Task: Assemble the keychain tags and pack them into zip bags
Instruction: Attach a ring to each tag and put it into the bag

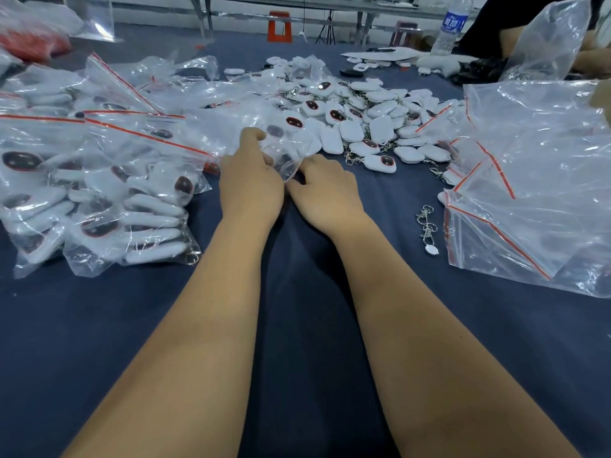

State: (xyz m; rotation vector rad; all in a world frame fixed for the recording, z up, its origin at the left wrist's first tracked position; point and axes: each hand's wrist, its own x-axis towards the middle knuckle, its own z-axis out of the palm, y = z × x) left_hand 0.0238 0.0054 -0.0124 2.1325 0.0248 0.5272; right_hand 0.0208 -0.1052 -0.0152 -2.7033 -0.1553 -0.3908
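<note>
Even overhead light, glare on bags [542,180] (wide-angle warping), soft blur

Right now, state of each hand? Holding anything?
Left hand: fingers curled on the clear zip bag, gripping its near edge.
Right hand: fingers bent at the same bag's edge; whether they actually pinch it cannot be told.

White tags [352,131] w/ dark-red ovals; red-striped clear bags [529,206]; navy cloth [297,325].

You're in a packing workshop: tabletop [297,325] under dark cloth heaped with bulk white keychain tags [357,120], stacks of filled zip bags [99,200], another worker's arm [591,59] opposite, plastic stool [280,26] behind.
</note>
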